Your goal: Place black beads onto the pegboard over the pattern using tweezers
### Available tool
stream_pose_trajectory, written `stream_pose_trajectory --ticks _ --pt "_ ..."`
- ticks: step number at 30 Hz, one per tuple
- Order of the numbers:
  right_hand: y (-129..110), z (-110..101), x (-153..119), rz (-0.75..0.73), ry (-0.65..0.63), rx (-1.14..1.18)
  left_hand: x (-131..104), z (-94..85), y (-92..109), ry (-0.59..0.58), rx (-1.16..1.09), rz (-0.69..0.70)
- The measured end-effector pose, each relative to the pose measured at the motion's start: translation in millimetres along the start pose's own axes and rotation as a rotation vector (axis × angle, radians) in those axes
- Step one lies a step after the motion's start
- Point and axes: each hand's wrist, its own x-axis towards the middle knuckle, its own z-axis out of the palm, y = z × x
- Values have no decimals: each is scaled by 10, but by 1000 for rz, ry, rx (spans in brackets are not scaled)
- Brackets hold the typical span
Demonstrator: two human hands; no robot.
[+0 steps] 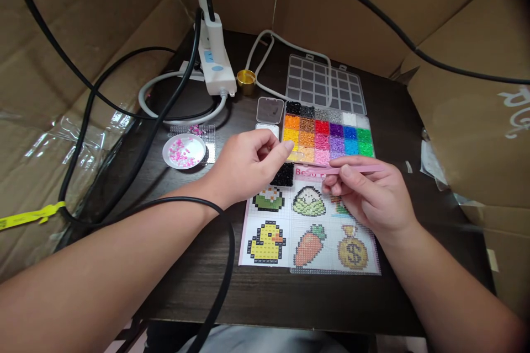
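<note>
My right hand grips a pair of pink tweezers, whose tips point left above the top of a printed bead pattern sheet. Over the lower left of the bead box, my left hand is closed, with thumb and fingers drawn together; what is in it, if anything, I cannot make out. The box holds sorted small beads in many colours, with its clear lid folded back. Under my left hand is a small container of black beads. A clear pegboard covers the sheet's right part, with carrot and money bag pictures beneath.
A white dish of pink and white beads stands at left on another clear pegboard. Behind are a white power strip and a gold cup. A black cable crosses over my left forearm. Cardboard walls surround the table.
</note>
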Motion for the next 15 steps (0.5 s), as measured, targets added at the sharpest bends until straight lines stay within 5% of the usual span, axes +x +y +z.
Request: stream_pose_trajectory --ticks 15 --pt "-13 -43 5 11 7 -12 -5 5 -4 7 15 7"
